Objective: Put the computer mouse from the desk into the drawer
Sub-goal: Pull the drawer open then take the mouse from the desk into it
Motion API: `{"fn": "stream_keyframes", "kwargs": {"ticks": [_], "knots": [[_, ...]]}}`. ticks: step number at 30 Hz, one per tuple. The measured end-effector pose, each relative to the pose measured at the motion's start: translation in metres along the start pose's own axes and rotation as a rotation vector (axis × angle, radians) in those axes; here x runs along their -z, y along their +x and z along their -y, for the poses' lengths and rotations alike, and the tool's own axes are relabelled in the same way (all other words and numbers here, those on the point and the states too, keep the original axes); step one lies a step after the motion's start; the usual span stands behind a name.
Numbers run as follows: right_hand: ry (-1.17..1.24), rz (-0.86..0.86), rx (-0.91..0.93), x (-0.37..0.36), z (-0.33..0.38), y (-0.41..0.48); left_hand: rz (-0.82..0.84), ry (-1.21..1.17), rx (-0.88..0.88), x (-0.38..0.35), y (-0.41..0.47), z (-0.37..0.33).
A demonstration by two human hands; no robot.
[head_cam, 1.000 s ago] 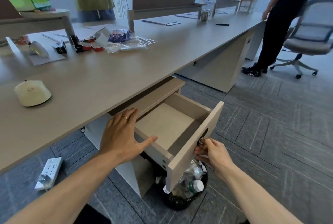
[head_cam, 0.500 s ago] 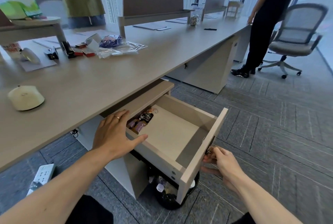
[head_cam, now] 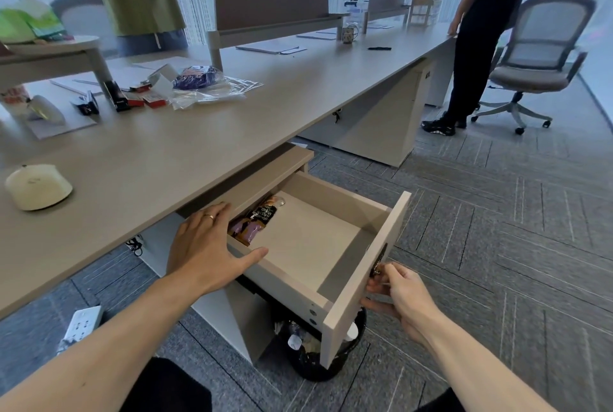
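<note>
Right now the pale wooden drawer [head_cam: 335, 247] under the long beige desk [head_cam: 185, 149] stands pulled well out, its light bottom panel mostly bare. At the back left corner of it lie a dark snack packet with white lettering [head_cam: 262, 214] and a purple wrapped packet [head_cam: 243, 229], touching each other, partly under the desk edge.

The person's left hand [head_cam: 207, 246] lies flat and spread on the near left side rail of the drawer, fingers pointing toward the desk's underside, thumb stretched out along the rail; it holds nothing, only rests there. A ring shows on one finger. The right hand [head_cam: 396, 292] is at the outer face of the drawer front, fingertips pinched together on the small dark key or lock fitting [head_cam: 378, 267] there; exactly what is between the fingers is too small to make out.

The cream-coloured rounded computer mouse [head_cam: 38, 186] sits on the desk top far off to the left, well apart from both hands and from the drawer, untouched.

Below the drawer front stands a round black waste bin [head_cam: 315, 367] with bottles in it. A white power strip [head_cam: 81, 323] lies on the grey carpet to the left. Further along the desk a person in dark trousers [head_cam: 474, 47] stands beside a grey mesh office chair [head_cam: 537, 56]
</note>
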State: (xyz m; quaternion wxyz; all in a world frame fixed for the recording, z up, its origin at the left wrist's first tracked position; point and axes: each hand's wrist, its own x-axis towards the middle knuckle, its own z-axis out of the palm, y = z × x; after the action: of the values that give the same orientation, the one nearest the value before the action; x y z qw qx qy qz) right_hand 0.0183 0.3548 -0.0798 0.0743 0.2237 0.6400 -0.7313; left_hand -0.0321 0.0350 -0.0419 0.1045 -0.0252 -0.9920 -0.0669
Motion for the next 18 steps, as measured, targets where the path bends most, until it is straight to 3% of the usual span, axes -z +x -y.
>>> {"fn": "stream_keyframes", "kwargs": {"ticks": [11, 15, 18], "knots": [[-0.03, -0.012, 0.011, 0.001, -0.001, 0.002, 0.053, -0.019, -0.016, 0.007, 0.001, 0.001], [-0.201, -0.037, 0.028, 0.009, 0.005, -0.004, 0.174, -0.088, -0.058, 0.03, 0.003, 0.003], [-0.389, -0.135, 0.109, 0.016, 0.024, -0.007, 0.154, -0.132, -0.204, 0.053, -0.006, 0.001]]}}
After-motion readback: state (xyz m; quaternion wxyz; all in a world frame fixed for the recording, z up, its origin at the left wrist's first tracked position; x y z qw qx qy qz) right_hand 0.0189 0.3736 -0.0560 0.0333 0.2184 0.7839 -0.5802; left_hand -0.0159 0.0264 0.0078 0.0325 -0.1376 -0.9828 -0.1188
